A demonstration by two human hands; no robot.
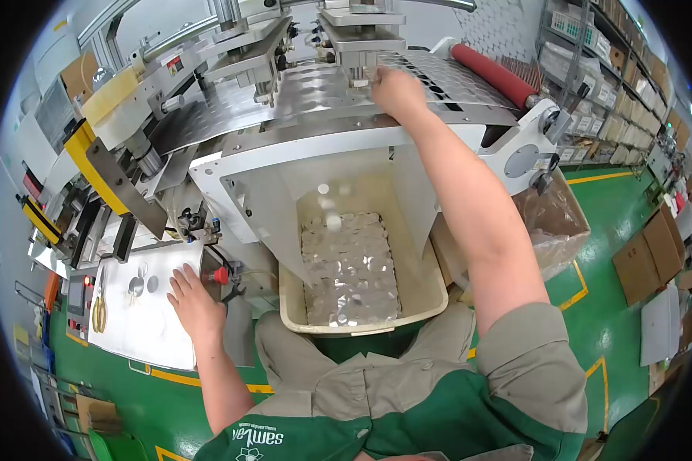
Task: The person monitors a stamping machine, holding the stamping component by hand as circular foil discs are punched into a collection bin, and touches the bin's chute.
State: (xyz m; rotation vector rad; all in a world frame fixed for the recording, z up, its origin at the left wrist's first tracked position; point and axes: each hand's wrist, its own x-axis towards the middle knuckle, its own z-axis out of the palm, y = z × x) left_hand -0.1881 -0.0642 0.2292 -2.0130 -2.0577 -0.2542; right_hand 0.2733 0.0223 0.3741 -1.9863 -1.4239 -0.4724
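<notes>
My right hand is closed, its fingers curled beside the metal press head over the strip of sheet on the machine bed. What the fingertips hold, if anything, is hidden. My left hand lies with fingers spread on the right side of a white work surface. Near it on that surface are a few small round discs and yellow-handled cutters. Below the machine, between my knees, a cream bin holds many clear discs. A few pale blurred discs show above the pile.
A red roller sits at the machine's right end. Yellow guards stand at left, and a red knob lies close to my left hand. A plastic-lined box, cardboard carton and loaded shelves are on the right.
</notes>
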